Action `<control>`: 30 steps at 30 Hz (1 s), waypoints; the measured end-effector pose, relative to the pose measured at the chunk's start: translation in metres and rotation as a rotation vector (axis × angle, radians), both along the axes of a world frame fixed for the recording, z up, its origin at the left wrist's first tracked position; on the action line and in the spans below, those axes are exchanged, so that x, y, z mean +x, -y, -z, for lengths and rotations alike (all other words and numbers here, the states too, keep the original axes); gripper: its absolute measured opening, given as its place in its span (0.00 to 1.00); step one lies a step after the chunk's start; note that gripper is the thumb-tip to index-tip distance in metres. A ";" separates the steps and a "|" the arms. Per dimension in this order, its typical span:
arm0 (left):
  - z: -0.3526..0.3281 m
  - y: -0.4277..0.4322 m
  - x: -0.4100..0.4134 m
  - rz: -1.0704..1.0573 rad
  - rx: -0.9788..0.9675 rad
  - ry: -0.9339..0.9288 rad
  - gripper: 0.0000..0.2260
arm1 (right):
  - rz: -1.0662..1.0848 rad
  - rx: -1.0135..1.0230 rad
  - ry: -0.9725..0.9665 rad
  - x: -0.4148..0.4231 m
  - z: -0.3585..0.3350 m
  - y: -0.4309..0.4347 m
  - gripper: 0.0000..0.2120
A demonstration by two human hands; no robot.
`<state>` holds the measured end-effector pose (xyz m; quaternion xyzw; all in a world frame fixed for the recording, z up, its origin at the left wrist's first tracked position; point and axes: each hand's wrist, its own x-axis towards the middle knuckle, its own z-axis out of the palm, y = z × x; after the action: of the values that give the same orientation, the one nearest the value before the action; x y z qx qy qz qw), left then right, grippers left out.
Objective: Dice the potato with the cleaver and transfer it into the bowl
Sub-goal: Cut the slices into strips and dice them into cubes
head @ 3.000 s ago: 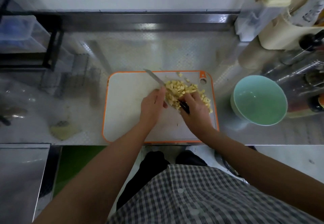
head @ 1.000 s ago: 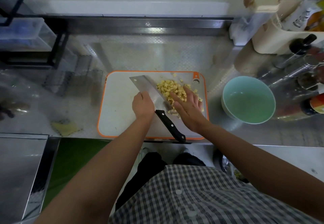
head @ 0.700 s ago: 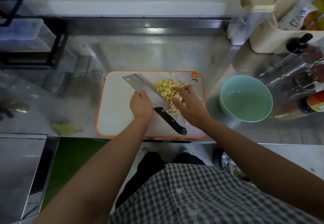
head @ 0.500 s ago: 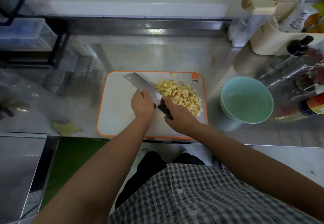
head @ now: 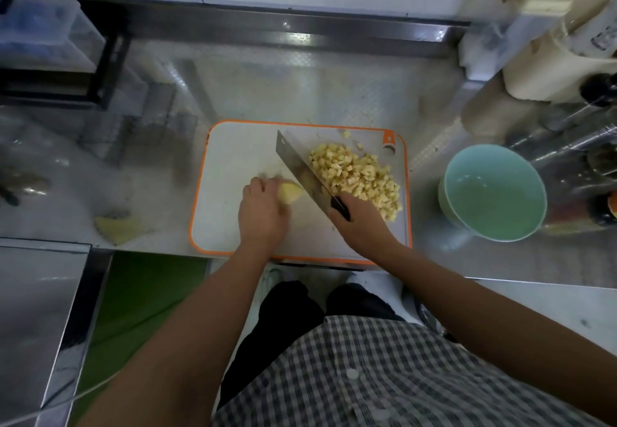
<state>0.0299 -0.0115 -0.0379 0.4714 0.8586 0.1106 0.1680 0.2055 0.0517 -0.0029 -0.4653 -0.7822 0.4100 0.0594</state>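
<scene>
Pale yellow potato dice [head: 355, 176] heaped on the cutting board's [head: 233, 166] right side, cleaver [head: 302, 167] slanted just left of them, peeled potato chunk [head: 289, 192] beside the blade; mint-green bowl [head: 497, 199] upright, empty, right of the board.

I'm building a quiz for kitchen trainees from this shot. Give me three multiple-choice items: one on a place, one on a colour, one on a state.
1. Where is the diced potato? A) on the floor B) on the cutting board, right of the cleaver C) on the steel counter
2. What colour is the board's rim? A) blue B) orange C) black
3. What state is the bowl in? A) upright, empty B) full of dice C) overturned
Answers: 1 B, the pile lies on the board beside the blade; 2 B, its edge is orange; 3 A, its pale green inside is bare.
</scene>
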 end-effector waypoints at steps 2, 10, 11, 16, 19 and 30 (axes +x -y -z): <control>0.000 0.000 -0.010 0.038 0.040 0.023 0.21 | -0.004 0.022 0.048 -0.004 0.004 0.001 0.09; 0.002 -0.002 -0.020 0.209 0.024 0.004 0.28 | -0.081 0.097 0.163 -0.020 0.009 -0.010 0.08; 0.001 -0.003 -0.019 0.208 0.005 -0.010 0.28 | -0.087 0.119 0.156 -0.021 0.009 -0.010 0.08; -0.005 -0.004 -0.018 0.223 -0.153 -0.220 0.26 | -0.054 0.163 0.148 -0.026 0.009 -0.004 0.06; -0.008 0.004 -0.021 0.136 -0.228 -0.239 0.26 | -0.090 0.176 0.144 -0.027 0.004 -0.004 0.04; -0.006 0.033 -0.013 0.085 0.033 -0.009 0.25 | -0.321 0.185 0.283 -0.036 0.010 0.001 0.06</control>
<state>0.0173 -0.0444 -0.0319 0.5108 0.8366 0.1153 0.1608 0.1693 0.0506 -0.0132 -0.3801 -0.8811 0.2714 -0.0743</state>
